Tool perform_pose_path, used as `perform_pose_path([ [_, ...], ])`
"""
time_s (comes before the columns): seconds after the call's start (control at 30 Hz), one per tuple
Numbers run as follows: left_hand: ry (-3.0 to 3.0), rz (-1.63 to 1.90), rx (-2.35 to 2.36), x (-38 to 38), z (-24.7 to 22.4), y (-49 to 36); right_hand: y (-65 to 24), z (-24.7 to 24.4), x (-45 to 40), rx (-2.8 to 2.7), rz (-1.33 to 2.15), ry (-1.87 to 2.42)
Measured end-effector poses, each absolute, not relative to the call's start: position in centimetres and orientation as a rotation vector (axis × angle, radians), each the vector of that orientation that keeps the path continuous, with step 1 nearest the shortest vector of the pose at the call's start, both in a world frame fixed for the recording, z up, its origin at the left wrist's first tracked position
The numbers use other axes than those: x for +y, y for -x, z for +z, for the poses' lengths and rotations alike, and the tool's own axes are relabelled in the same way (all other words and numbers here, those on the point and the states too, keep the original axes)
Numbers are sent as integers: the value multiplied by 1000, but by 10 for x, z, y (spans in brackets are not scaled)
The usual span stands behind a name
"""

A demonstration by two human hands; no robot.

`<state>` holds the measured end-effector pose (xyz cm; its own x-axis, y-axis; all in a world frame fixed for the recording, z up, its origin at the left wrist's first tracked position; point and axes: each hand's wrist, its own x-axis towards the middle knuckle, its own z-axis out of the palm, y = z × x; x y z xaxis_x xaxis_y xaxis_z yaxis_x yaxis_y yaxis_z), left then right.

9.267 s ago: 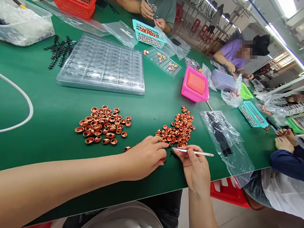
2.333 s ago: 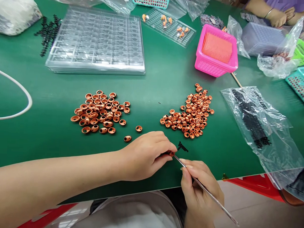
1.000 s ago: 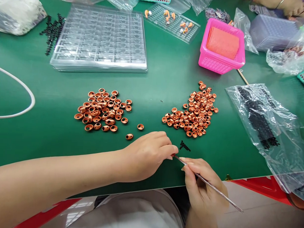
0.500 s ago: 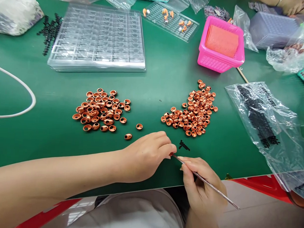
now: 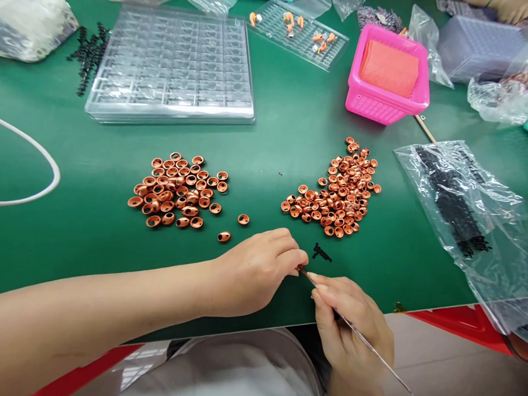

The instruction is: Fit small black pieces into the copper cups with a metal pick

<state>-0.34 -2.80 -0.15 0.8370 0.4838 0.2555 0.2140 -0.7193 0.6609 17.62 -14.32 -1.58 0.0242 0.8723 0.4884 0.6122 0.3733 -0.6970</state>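
My left hand (image 5: pixel 261 270) is closed in a pinch around a small copper-coloured cup-shaped piece (image 5: pixel 300 268), mostly hidden by the fingertips. My right hand (image 5: pixel 355 322) grips a thin metal rod (image 5: pixel 373 351) like a pen, its tip meeting the pinched piece. Just above the right fingers lie a few small black parts (image 5: pixel 321 252) on the green table. One pile of copper-coloured cups (image 5: pixel 177 189) is at the left, and another pile (image 5: pixel 340 192) at the right. Two loose cups, one lying here (image 5: pixel 224 237), sit near my left wrist.
A stack of clear plastic trays (image 5: pixel 171 67) stands at the back left, near black parts (image 5: pixel 93 53). A pink basket (image 5: pixel 388 107) holds an orange-red block. At the right lies a clear bag (image 5: pixel 454 193) of black parts. A white cable (image 5: pixel 52 170) curves in from the left.
The rod has tilted more steeply, its rear end dropping lower, and my right hand has shifted slightly. My left hand keeps its pinch. The whole view has moved a little.
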Motion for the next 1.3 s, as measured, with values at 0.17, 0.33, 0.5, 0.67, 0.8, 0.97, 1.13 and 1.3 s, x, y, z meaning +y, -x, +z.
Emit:
perform_pose_path([
  [0.17, -2242, 550, 505, -25, 1, 4, -172, -15, -141, -1571, 344, 1315],
  [0.33, -2190, 529, 500, -22, 3, 4, -169, -15, -141, -1484, 379, 1318],
  [0.5, -2174, 525, 503, -21, 3, 4, -169, -15, -142, -1466, 386, 1304],
  [0.67, -2170, 528, 500, -22, 2, 4, -168, -17, -142, -1423, 396, 1285],
  [0.8, -2171, 521, 503, -21, 3, 4, -169, -19, -142, -1412, 380, 1262],
  [0.97, -2170, 508, 504, -21, 4, 3, -168, -18, -141, -1420, 404, 1268],
  [1.13, -2171, 531, 493, -22, 0, 4, -168, -18, -140, -1415, 389, 1277],
  [1.3, -2169, 576, 477, -22, -5, 4, -168, -19, -142, -1419, 408, 1298],
])
